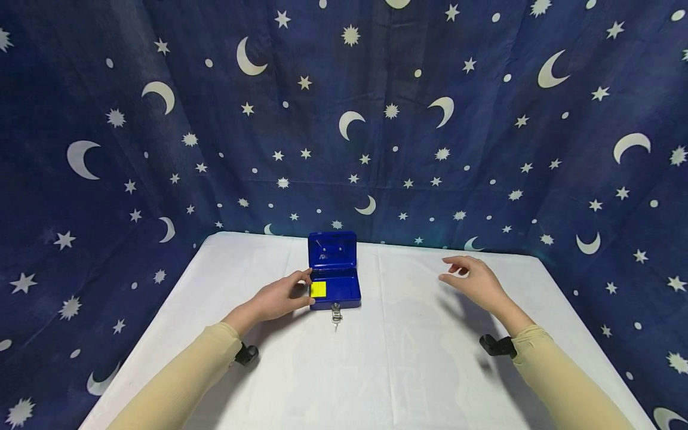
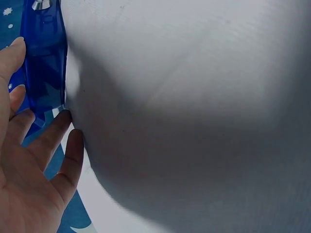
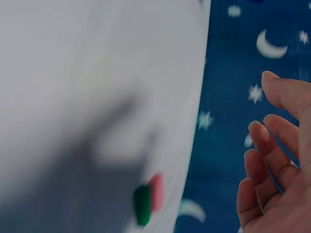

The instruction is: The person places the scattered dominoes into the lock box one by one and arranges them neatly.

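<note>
A small blue metal cash box [image 1: 344,286] stands on the white-covered table with its lid [image 1: 332,251] raised at the back. Inside, on its left, lies a flat-looking yellow piece [image 1: 318,289]. A key [image 1: 336,326] hangs from the silver lock [image 1: 336,312] at the front. My left hand [image 1: 279,297] grips the box's left end, thumb at the front corner and a finger near the back; the left wrist view shows the box [image 2: 44,63] by the fingertips. Well to the right, my right hand [image 1: 475,280] hovers above the table, fingers bent, thumb apart, holding nothing.
In the right wrist view, a blurred green piece [image 3: 142,205] and a red piece [image 3: 156,191] appear side by side; the head view does not show them. A dark blue curtain [image 1: 398,161] with moons and stars surrounds the white tabletop [image 1: 387,370].
</note>
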The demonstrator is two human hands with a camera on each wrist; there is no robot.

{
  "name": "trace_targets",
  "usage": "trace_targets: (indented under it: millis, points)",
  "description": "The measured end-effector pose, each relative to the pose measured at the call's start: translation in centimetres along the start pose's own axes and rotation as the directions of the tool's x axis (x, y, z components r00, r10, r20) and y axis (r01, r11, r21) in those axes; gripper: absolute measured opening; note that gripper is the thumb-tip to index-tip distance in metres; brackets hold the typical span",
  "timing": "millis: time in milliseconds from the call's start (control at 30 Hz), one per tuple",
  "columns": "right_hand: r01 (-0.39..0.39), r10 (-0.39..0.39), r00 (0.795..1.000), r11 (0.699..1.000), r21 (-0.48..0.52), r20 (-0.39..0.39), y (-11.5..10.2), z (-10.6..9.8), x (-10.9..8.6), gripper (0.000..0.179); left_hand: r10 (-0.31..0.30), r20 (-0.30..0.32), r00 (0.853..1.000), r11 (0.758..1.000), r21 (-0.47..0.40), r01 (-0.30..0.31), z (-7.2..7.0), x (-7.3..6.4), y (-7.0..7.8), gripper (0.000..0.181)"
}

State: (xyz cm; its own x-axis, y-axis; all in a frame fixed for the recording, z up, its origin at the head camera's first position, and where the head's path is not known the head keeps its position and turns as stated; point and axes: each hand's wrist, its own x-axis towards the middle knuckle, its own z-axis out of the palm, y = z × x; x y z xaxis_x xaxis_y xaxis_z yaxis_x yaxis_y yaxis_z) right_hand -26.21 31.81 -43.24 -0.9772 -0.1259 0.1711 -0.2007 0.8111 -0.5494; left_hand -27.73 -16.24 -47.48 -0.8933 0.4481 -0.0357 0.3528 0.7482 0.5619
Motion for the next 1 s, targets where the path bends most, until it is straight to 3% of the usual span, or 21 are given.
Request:
trace_targets:
  millis: [333,500,700,1000]
  points:
    - [-0.114,0.114,0.993,0.993,0.024,-0.019,5.3,-2.8,-3.2,0.063,0.015,-0.006,1.0,1.0,-0.003,-0.015,0.1,0.0,-0.3,0.048]
    - [-0.182,0.182,0.983,0.983,-0.001,-0.022,7.5,-3.3,-3.9,0.068,0.005,-0.007,1.0,1.0,-0.004,-0.005,0.2,0.0,-0.3,0.047]
    - [-0.208,0.207,0.978,0.978,-0.024,-0.024,9.0,-3.7,-4.4,0.069,-0.007,-0.011,1.0,1.0,0.001,0.007,0.2,-0.1,-0.4,0.047]
    - [-0.268,0.269,0.961,0.963,-0.024,0.064,11.6,-3.4,-5.1,0.079,-0.004,-0.013,1.0,1.0,-0.001,0.004,0.2,-0.1,-0.4,0.046]
